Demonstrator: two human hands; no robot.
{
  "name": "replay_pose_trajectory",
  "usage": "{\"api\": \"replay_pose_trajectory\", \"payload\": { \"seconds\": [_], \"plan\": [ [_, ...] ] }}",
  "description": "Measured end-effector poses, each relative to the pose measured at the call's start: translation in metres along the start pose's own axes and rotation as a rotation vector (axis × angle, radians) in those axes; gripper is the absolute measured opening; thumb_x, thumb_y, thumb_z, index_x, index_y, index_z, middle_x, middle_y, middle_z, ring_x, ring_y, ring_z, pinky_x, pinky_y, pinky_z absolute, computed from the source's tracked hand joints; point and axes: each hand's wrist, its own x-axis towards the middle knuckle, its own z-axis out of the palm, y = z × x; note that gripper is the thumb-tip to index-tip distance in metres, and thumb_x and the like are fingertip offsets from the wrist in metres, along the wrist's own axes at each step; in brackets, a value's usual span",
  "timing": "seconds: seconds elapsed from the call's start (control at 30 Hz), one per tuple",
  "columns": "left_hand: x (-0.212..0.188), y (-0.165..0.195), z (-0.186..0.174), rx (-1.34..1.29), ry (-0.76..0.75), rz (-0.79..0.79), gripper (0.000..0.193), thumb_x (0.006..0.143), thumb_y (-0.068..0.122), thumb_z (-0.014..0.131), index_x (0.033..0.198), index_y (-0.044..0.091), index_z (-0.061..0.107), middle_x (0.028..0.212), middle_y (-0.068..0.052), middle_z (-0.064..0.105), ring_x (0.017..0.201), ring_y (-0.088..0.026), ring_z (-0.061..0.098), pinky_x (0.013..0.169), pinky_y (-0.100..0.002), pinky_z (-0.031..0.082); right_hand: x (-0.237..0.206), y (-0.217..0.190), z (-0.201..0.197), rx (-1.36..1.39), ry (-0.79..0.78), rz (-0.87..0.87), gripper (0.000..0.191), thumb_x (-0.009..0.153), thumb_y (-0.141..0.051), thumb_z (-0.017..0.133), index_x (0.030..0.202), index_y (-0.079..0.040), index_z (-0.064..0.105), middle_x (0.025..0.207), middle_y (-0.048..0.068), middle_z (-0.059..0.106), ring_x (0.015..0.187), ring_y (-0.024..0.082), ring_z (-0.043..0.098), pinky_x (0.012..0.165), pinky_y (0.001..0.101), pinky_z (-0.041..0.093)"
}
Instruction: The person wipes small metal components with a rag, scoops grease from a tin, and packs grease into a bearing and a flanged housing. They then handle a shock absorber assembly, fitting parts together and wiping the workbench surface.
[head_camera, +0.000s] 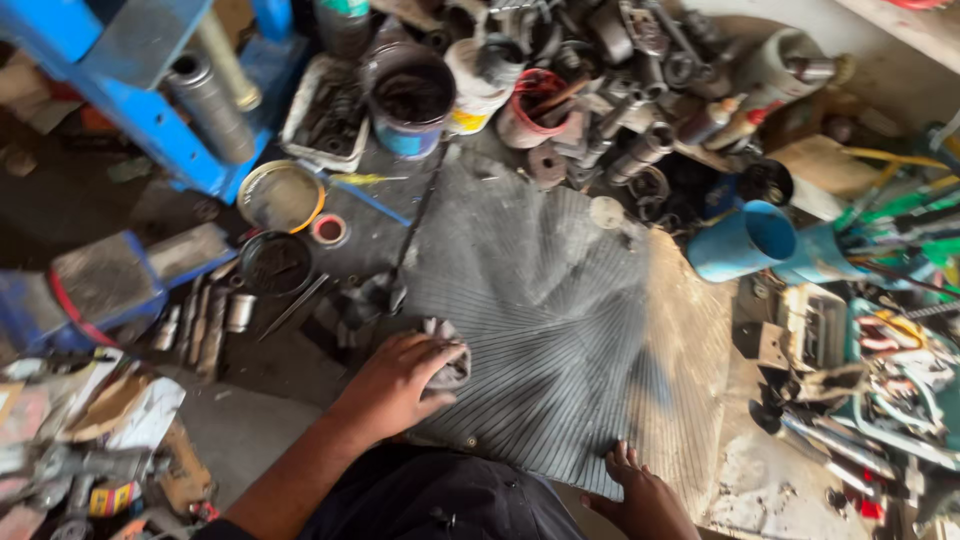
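Note:
A grey ribbed rubber mat (545, 300) lies spread over the cluttered workbench. My left hand (395, 385) presses a crumpled grey rag (447, 352) onto the mat's left part, fingers closed over the cloth. My right hand (643, 495) is at the mat's near edge, fingertips laid on the rim and holding it down. The mat's right part looks dusty and paler than the rest.
A blue pipe piece (745, 240) lies right of the mat. Behind it are a dark bucket (410, 95), a red-rimmed pot (530, 105) and a heap of metal parts (630, 70). Round tins (280, 195), a tape roll (328, 230) and a blue machine frame (140, 110) are to the left. Tools (880, 350) crowd the right.

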Motion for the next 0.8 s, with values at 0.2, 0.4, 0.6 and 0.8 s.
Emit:
{"api": "replay_pose_trajectory", "payload": {
  "seconds": [0.2, 0.4, 0.6, 0.8],
  "plan": [
    [-0.02, -0.031, -0.064, 0.329, 0.413, -0.629, 0.029, 0.095, 0.027, 0.076, 0.121, 0.014, 0.07, 0.105, -0.009, 0.073, 0.089, -0.03, 0.072, 0.076, -0.042, 0.057, -0.009, -0.016, -0.027, -0.068, -0.044, -0.07, 0.093, 0.08, -0.068, 0.073, 0.144, -0.005, 0.05, 0.159, 0.021, 0.032, 0.149, 0.029, 0.035, 0.118, 0.0377, 0.039],
    [-0.045, -0.082, -0.067, 0.809, 0.2, -0.708, 0.012, 0.097, 0.029, 0.073, 0.106, 0.021, 0.072, 0.093, -0.003, 0.071, 0.073, -0.029, 0.07, 0.061, -0.042, 0.055, -0.018, -0.036, -0.048, -0.161, 0.02, -0.077, 0.086, 0.086, -0.075, 0.061, 0.13, -0.002, 0.062, 0.148, 0.02, 0.051, 0.134, 0.035, 0.055, 0.12, 0.044, 0.038],
    [-0.024, -0.04, -0.047, 0.6, 0.371, -0.48, 0.014, 0.095, 0.016, 0.072, 0.109, 0.017, 0.069, 0.093, -0.007, 0.066, 0.076, -0.033, 0.067, 0.063, -0.046, 0.053, -0.026, -0.028, -0.037, -0.155, 0.131, -0.114, 0.078, 0.087, -0.072, 0.06, 0.126, -0.004, 0.064, 0.148, 0.023, 0.047, 0.136, 0.042, 0.048, 0.112, 0.0446, 0.043],
    [0.023, 0.067, 0.022, 0.247, 0.12, -0.114, 0.03, 0.077, 0.005, 0.074, 0.105, 0.016, 0.072, 0.083, -0.006, 0.063, 0.068, -0.029, 0.064, 0.061, -0.044, 0.052, -0.042, -0.035, -0.031, 0.269, 0.591, -0.084, 0.083, 0.085, -0.06, 0.06, 0.149, -0.008, 0.053, 0.138, 0.021, 0.059, 0.129, 0.041, 0.056, 0.105, 0.045, 0.045]
  ]
}}
